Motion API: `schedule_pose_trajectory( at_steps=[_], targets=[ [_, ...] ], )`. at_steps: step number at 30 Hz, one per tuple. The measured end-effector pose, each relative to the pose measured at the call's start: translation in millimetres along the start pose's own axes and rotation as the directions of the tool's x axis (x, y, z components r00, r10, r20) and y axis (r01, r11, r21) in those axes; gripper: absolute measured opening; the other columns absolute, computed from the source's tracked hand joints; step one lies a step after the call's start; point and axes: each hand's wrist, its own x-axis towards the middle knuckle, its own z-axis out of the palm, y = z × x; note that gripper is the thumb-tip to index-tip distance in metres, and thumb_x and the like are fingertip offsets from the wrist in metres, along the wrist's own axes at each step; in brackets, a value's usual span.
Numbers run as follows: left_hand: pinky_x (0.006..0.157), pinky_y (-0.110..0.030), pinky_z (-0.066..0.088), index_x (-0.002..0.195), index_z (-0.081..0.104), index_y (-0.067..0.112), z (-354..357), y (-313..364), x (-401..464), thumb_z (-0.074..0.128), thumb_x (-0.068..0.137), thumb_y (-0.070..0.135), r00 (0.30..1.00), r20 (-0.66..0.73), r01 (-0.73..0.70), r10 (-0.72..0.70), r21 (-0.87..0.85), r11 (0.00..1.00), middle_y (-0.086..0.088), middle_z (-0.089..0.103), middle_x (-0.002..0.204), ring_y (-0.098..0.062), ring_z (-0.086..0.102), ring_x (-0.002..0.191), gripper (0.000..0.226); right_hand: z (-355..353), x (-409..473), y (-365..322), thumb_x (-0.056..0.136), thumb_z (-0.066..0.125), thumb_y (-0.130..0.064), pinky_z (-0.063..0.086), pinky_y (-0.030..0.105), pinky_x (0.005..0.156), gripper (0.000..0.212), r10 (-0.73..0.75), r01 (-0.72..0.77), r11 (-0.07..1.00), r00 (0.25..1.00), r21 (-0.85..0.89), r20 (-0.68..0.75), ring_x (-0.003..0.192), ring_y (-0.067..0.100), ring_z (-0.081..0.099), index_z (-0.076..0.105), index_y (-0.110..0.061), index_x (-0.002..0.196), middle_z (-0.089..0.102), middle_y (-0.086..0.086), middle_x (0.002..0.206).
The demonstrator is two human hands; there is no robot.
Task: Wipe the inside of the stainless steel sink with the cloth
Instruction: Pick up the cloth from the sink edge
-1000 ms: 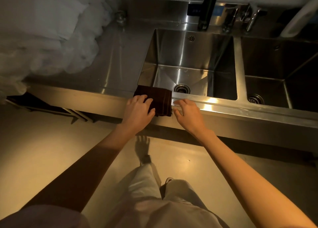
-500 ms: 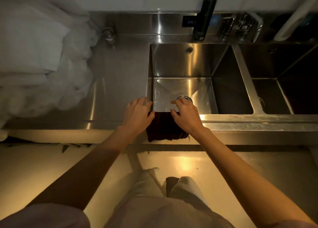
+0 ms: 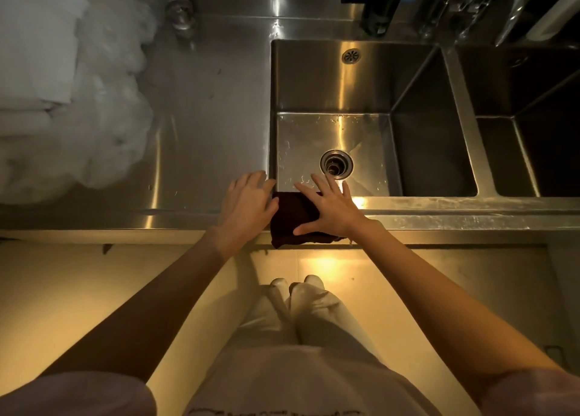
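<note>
A dark brown folded cloth [image 3: 292, 219] lies over the front rim of the stainless steel sink [image 3: 332, 79], hanging a little over the counter's front edge. My left hand [image 3: 246, 205] rests flat on the counter at the cloth's left edge, fingers straight and its thumb side touching the cloth. My right hand [image 3: 332, 210] lies flat on the right part of the cloth, fingers spread and reaching over the basin's edge. The basin's floor is wet, with a round drain [image 3: 336, 164] at its middle.
A second basin [image 3: 530, 101] lies to the right behind a steel divider. Taps and a dark bottle [image 3: 381, 4] stand at the back. White crumpled fabric and folded towels [image 3: 56, 101] cover the left counter. My legs and feet stand on the floor below.
The view has moved closer and more directly above the sink. My right hand has slid further onto the cloth and spread its fingers. The left hand stays at the cloth's left edge.
</note>
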Motion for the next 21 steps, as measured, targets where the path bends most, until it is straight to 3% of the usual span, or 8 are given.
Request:
schedule_pose_trajectory(
  at_steps=[3, 6, 11, 15, 21],
  targets=[
    [0.111, -0.038, 0.026, 0.139, 0.048, 0.014, 3.2, 0.3, -3.5, 0.047, 0.1, 0.031, 1.0, 0.007, 0.003, -0.003, -0.018, 1.0, -0.009, 0.043, 0.146, -0.026, 0.035, 0.136, 0.043, 1.3, 5.3, 5.9, 0.069, 0.057, -0.078, 0.013, 0.057, 0.114, 0.103, -0.051, 0.055, 0.997, 0.996, -0.048, 0.072, 0.144, 0.032, 0.014, 0.006, -0.039, 0.15, 0.021, 0.005, 0.156],
    [0.111, -0.039, 0.027, 0.138, 0.049, 0.014, 6.2, 1.0, -5.8, 0.047, 0.099, 0.031, 1.0, 0.009, 0.015, -0.015, -0.008, 1.0, -0.009, 0.045, 0.144, -0.026, 0.037, 0.135, 0.042, 3.4, 2.9, 8.4, 0.07, 0.057, -0.078, 0.027, 0.049, 0.108, 0.1, -0.089, 0.09, 0.993, 0.996, -0.074, 0.026, 0.135, 0.03, 0.031, 0.009, -0.04, 0.149, 0.035, 0.004, 0.148],
    [0.112, -0.04, 0.027, 0.138, 0.048, 0.015, 9.6, 10.3, -7.4, 0.047, 0.099, 0.032, 1.0, 0.015, 0.015, -0.015, -0.011, 1.0, -0.008, 0.044, 0.144, -0.025, 0.037, 0.135, 0.043, 21.0, -12.8, 7.4, 0.078, 0.053, -0.071, 0.021, 0.044, 0.111, 0.082, -0.112, 0.091, 0.989, 0.974, -0.115, -0.195, 0.133, 0.027, 0.032, 0.023, -0.039, 0.148, 0.038, 0.002, 0.147],
    [0.114, -0.039, 0.025, 0.14, 0.047, 0.016, 10.4, 11.7, -12.1, 0.046, 0.1, 0.031, 1.0, 0.017, 0.013, -0.013, -0.031, 0.999, -0.007, 0.043, 0.146, -0.024, 0.034, 0.137, 0.043, 31.9, -19.7, 4.8, 0.082, 0.058, -0.061, 0.019, 0.048, 0.113, 0.07, -0.134, 0.113, 0.99, 0.944, -0.087, -0.301, 0.134, 0.029, 0.034, 0.036, -0.035, 0.144, 0.042, 0.003, 0.145],
    [0.113, -0.038, 0.026, 0.141, 0.046, 0.016, 6.5, 3.8, -16.3, 0.046, 0.1, 0.029, 1.0, 0.02, 0.014, -0.014, -0.029, 0.999, -0.007, 0.042, 0.146, -0.023, 0.034, 0.137, 0.043, 52.2, -36.8, -6.0, 0.08, 0.072, -0.035, 0.037, 0.049, 0.104, 0.054, -0.147, 0.097, 0.987, 0.868, -0.129, -0.475, 0.12, 0.032, 0.052, 0.056, -0.024, 0.13, 0.06, 0.005, 0.129]
  ],
)
